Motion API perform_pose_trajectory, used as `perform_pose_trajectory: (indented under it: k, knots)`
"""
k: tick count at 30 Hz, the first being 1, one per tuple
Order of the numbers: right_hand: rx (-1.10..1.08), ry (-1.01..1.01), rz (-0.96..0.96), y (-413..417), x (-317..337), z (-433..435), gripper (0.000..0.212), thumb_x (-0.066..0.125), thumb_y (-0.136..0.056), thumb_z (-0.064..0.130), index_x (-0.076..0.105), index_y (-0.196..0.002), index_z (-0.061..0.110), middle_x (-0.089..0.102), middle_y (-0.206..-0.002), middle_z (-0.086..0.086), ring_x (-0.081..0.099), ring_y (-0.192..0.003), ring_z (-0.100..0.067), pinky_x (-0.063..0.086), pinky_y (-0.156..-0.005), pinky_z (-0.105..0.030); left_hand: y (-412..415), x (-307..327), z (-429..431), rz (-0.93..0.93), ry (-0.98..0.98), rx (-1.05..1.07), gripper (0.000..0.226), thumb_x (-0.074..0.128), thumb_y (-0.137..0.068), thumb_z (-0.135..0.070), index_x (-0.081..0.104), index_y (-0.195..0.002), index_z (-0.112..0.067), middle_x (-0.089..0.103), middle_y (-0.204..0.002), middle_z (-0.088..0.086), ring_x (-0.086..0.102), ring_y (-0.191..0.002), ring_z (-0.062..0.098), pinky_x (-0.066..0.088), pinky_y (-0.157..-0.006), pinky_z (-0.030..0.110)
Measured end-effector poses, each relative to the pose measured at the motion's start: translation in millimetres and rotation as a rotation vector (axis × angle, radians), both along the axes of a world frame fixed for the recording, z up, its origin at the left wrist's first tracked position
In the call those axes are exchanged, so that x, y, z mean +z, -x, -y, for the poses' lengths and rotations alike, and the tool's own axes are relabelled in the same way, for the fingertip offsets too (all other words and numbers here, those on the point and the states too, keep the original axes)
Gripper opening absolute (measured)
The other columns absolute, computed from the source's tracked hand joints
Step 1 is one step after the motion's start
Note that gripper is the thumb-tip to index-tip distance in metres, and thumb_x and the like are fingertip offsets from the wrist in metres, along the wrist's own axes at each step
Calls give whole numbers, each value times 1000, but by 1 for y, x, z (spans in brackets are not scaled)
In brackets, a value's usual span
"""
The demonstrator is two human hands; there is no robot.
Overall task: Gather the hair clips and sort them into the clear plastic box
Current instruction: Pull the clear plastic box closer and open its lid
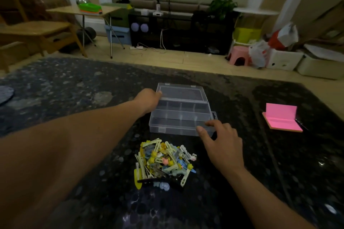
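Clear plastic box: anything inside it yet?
The clear plastic box looks empty in every visible compartment; the hair clips lie heaped in front. The left hand covers its far left corner, the right hand its near right corner.

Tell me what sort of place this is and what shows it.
Most likely a cluttered home living room: a low black cabinet with trailing cables, a potted plant at its right end, and a small pink plastic stool nearby.
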State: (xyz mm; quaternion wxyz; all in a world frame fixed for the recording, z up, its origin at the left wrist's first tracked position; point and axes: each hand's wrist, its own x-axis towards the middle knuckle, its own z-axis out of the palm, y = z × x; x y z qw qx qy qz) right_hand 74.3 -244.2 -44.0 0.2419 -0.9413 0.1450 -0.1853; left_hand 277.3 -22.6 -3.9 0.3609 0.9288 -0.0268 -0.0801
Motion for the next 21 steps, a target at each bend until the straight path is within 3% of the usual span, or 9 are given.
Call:
perform_pose_trajectory:
  k: [3,7,10,15,18,20,21]
  knots:
    - [-1,1,-13,2,2,-1,50,45,-96,77,62,-128,42,61,-118,8,55,-118,-17,44,-104,-45,17,-2,-8,87,-47,-45,49,38,-108,-52,66,-121,-13,65,-113,8,61,-95,24,46,-80,38]
    - [-9,-4,-27,5,6,-3,51,46,-97,76,62,-132,42,63,-120,3,56,-119,-22,44,-104,-47,50,-15,-44,202,-44,-60,60,30,-101,-62,69,-115,-18,69,-119,9,64,-110,32,52,-94,48]
    - [-9,-47,-25,9,11,-8,51,45,-101,71,58,-140,42,64,-124,0,57,-121,-24,44,-106,-47,87,-31,-77,297,-193,-9,57,35,-105,-56,58,-144,-22,58,-146,9,53,-134,33,42,-111,51]
    - [-139,-241,110,20,31,-10,48,59,-102,52,56,-142,26,65,-124,-2,62,-119,-23,49,-107,-51,131,-44,-117,387,-387,-173,58,37,-106,-52,44,-156,-22,48,-158,5,44,-145,24,35,-119,46]
    - [-104,-173,111,25,52,-17,23,64,-103,35,65,-121,22,67,-114,-1,65,-103,-18,54,-89,-38,143,-42,-125,307,-512,-265,62,30,-107,-55,30,-163,-27,27,-170,1,22,-157,22,18,-127,48]
    - [110,-159,-34,30,67,-27,8,63,-105,28,66,-112,28,67,-105,7,63,-90,-6,51,-77,-26,148,-38,-125,281,-558,-305,66,25,-107,-58,20,-165,-28,16,-173,-1,11,-160,20,11,-128,49]
    - [228,-138,-127,34,73,-33,9,62,-105,27,66,-113,30,67,-104,11,62,-90,-2,51,-78,-24,150,-36,-124,264,-579,-322,67,22,-107,-60,17,-166,-28,13,-174,-1,8,-160,20,9,-128,49]
